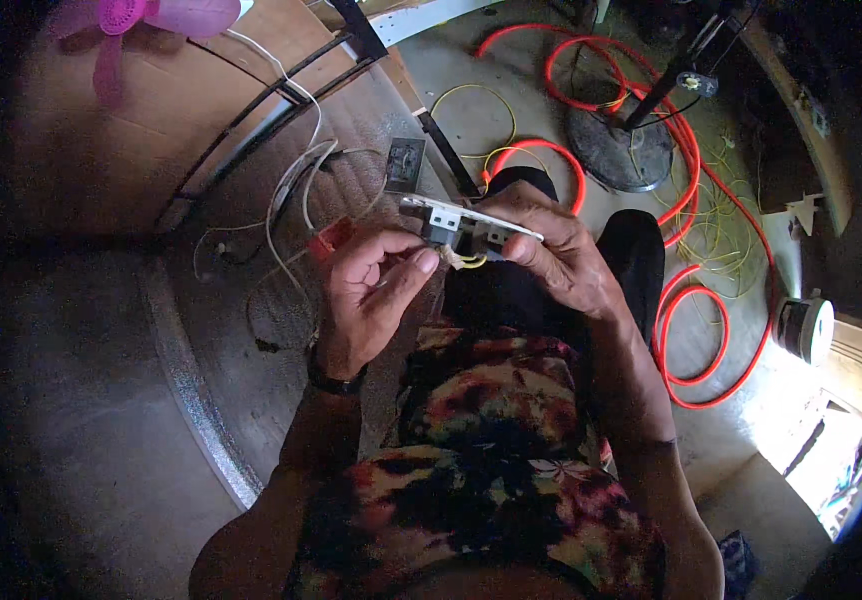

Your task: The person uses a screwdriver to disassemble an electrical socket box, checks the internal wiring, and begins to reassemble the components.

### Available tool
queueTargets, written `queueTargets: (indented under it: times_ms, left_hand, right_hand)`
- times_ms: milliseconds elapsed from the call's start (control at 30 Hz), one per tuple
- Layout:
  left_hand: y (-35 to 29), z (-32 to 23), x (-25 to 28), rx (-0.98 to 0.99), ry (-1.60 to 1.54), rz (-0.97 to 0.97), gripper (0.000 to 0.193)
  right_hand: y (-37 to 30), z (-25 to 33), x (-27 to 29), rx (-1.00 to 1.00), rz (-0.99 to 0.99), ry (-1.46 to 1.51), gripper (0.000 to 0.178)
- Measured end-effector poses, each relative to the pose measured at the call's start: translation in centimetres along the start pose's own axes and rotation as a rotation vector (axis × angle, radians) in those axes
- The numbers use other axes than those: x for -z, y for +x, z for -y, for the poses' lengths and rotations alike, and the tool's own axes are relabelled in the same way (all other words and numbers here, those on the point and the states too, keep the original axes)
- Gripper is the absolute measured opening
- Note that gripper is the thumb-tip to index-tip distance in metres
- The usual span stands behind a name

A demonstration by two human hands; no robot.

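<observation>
A white wall socket plate (466, 212) with dark modules on its back is held above my lap. My right hand (566, 255) is closed round its right end, the thumb pressing on the back and the fingers on the far side. My left hand (373, 295) pinches at the plate's left rear, thumb and index finger together by a short yellow wire (471, 263) that comes off the modules. The fingertips hide whether they grip the wire itself. A red object (331, 238), too covered to name, shows just behind my left hand. Beyond the plate lies a grey square box (406, 165).
Orange corrugated conduit (691, 160) lies coiled on the floor at right, among loose yellow wires (716, 235). A round black stand base (619, 150) with a pole is ahead right. A white-ended spool (809, 328) sits far right. A pale cable (276, 195) and a pink fan (121, 15) are at left.
</observation>
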State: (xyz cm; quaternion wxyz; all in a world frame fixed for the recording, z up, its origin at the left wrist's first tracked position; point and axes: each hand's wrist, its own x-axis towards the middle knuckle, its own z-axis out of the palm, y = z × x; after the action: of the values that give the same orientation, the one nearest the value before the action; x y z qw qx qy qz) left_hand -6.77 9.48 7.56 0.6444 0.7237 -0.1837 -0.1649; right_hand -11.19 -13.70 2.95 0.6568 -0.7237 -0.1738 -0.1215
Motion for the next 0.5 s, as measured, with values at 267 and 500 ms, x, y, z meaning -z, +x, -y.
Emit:
queueTargets:
  times_ms: [267,500]
  left_hand:
    - [-1.2,1.1,-0.1,-0.140,0.143,-0.097,0.014]
    - [-1.0,-0.3,-2.4,-0.671,0.647,-0.265,0.026]
  right_hand:
    - [-0.2,-0.4,-0.9,-0.129,-0.043,0.308,0.041]
    - [-2.6,-4.2,-4.8,-0.348,-0.188,1.033,0.038]
